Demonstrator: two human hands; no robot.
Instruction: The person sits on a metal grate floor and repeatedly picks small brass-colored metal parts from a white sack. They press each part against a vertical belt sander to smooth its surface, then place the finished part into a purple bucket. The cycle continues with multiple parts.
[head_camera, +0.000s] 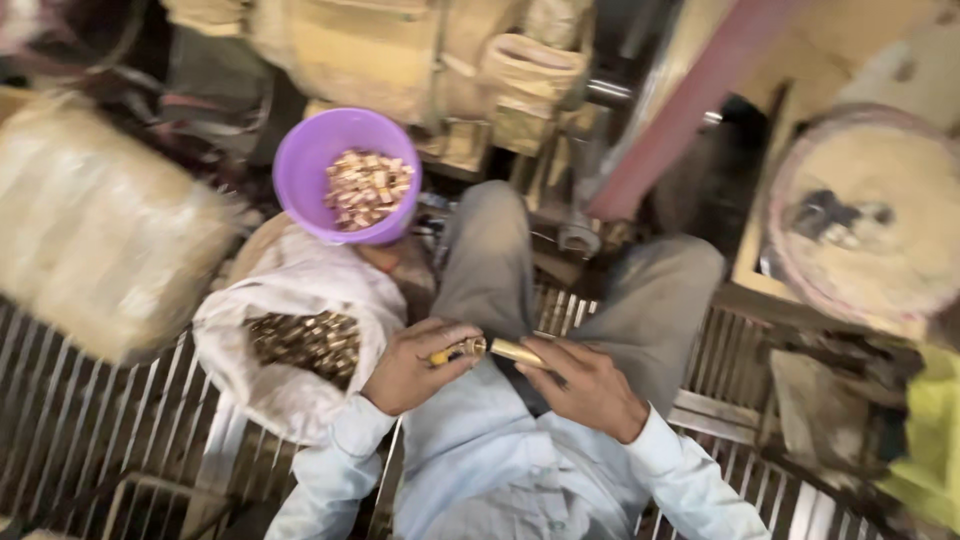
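To my left a purple bowl (346, 170) holds small brass pieces (367, 187), touching the white sack (290, 300) of darker pieces below it. I sit over a slatted metal floor (100, 420). A round disc (868, 215) lies right.

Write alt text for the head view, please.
Seen from above, a seated person's left hand and right hand hold a brass rod-like part over their lap, beside a white sack and purple bowl of small metal pieces.

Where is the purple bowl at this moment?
In the head view, the purple bowl sits upper left, just above the white sack of brass pieces, left of the person's knee.
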